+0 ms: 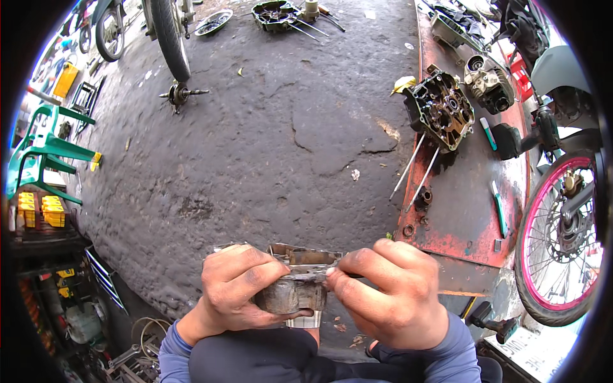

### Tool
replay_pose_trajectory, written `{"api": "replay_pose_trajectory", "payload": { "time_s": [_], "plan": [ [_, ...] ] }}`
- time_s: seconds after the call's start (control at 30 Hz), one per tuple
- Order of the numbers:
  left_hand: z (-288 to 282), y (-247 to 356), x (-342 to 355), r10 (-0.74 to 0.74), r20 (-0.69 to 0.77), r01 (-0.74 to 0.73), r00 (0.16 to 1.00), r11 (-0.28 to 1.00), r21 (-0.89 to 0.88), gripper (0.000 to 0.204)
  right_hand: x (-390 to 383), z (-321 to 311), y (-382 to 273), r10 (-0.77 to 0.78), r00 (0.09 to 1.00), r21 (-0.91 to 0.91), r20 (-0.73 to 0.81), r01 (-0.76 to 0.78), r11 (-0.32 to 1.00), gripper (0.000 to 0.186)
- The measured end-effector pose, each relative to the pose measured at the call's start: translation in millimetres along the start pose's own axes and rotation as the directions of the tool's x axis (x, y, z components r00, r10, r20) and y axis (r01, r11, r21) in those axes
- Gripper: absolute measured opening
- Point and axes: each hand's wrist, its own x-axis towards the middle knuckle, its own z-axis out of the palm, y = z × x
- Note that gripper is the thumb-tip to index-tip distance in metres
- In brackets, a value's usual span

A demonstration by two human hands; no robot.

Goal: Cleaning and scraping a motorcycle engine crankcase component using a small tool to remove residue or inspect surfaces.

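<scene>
My left hand (236,287) grips a grimy grey metal casting (290,295) with an open, flanged top, held over my lap at the bottom centre of the head view. Its thumb lies along the near side and its fingers curl round the left and underside. My right hand (386,293) is closed at the casting's right rim, thumb and forefinger pinched there; whatever is between those fingertips is too small or hidden to make out. My dark-clad legs (255,357) are below the casting.
At right, a red metal plate (460,249) bears an open engine case (440,108), a cylinder head (485,83), small parts and green-handled tools (498,210). A pink-rimmed wheel (533,281) stands beside it. Ahead are a crankshaft (181,96), another case (278,16) and a tyre (169,45). Green chairs (51,153) stand left.
</scene>
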Motion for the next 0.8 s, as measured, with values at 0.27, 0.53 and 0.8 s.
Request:
{"api": "replay_pose_trajectory", "payload": {
  "time_s": [0.27, 0.53, 0.8],
  "plan": [
    [-15, 3, -3, -0.012, -0.005, 0.013, 1.000, 0.998, 0.059, 0.052, -28, 18, 24, 0.564, 0.717, 0.574, -0.409, -0.278, 0.770, 0.017],
    [-18, -10, -27, -0.218, -0.213, 0.171, 0.952, 0.961, -0.217, 0.083, -35, -7, 14, 0.300, 0.875, 0.184, -0.380, -0.246, 0.952, 0.019],
    [-9, 6, 6, -0.146, -0.154, 0.120, 0.977, 0.979, -0.167, 0.072, -12, -9, -5, 0.052, 0.959, 0.075, -0.278, -0.032, 0.997, 0.023]
  ]
}}
